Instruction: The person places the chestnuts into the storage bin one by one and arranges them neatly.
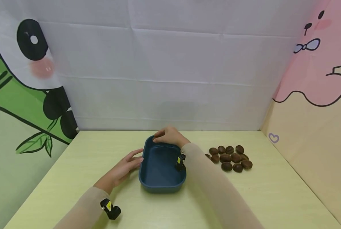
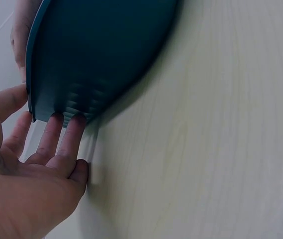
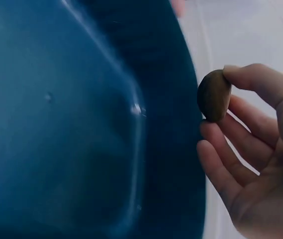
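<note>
A deep blue rectangular container with rounded corners stands on the table, and its smooth inner floor shows. At its far rim, my right hand pinches a brown chestnut between thumb and fingertips, just over the rim in the right wrist view. In the head view the hand itself hides that chestnut. My left hand is at the container's left side. Its extended fingers touch the outer wall, with the thumb at the rim.
Several loose chestnuts lie in a group on the table to the right of the container, partly behind my right sleeve. A white cloth wall rises at the table's back edge. Printed panels flank the table.
</note>
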Demonstrator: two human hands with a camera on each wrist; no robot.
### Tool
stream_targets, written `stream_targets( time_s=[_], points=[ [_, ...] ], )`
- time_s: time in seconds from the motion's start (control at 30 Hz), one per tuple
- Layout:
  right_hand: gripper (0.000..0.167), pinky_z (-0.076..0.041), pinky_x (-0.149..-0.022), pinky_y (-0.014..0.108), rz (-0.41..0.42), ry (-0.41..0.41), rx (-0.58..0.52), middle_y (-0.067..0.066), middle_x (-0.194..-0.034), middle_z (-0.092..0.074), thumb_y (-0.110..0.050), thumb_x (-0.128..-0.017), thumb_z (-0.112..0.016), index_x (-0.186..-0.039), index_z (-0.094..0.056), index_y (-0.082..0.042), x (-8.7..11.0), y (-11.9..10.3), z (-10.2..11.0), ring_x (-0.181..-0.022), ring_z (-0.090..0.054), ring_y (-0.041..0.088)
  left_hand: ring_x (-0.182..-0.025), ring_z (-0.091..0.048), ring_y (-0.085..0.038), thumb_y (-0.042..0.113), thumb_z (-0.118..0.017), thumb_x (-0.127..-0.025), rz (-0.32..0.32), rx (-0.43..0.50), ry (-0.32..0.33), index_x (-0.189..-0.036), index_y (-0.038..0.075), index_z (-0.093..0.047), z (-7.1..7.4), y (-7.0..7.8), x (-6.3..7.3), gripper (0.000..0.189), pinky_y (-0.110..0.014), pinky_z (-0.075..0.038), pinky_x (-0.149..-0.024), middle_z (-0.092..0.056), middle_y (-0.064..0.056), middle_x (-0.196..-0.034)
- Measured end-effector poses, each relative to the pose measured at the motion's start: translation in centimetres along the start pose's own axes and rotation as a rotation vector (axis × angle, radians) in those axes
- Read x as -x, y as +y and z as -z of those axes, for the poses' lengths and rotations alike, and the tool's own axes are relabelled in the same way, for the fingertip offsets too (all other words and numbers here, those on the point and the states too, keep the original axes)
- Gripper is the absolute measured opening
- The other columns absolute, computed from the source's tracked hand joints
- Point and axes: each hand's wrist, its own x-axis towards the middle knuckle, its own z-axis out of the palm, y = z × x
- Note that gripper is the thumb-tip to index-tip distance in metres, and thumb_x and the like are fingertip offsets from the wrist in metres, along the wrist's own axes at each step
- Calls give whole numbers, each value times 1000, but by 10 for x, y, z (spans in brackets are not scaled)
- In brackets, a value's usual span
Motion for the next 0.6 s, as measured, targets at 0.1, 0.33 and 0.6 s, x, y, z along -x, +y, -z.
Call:
stream_targets(
  time_s=[0.1,0.33,0.6],
  points=[
    [33,-51,-96,38,-47,20,-3,4,-116,-72,-26,-93,-74,-121,-74,-8,-3,2,-11,-113,-63,23,-132,-49,-35,29,-58,-104,3,0,7,-158,18,-29,0,-1,0,62,-55,-23,-116,-45,-21,-149],
    [35,-54,-91,39,-212,115,-89,8,-119,-70,-28,-89,-78,-119,-75,-10,-5,6,-34,-105,-66,24,-133,-48,-36,29,-59,-103,9,8,24,-157,17,-30,0,0,0,62,-56,-21,-117,-44,-21,-150],
    [35,-55,-88,40,-324,218,-160,6,-110,-73,-29,-86,-81,-114,-77,-9,-9,18,-57,-100,-68,24,-131,-49,-35,29,-58,-104,-2,-1,16,-157,17,-30,0,-2,0,62,-56,-21,-117,-46,-21,-149]
  ],
)
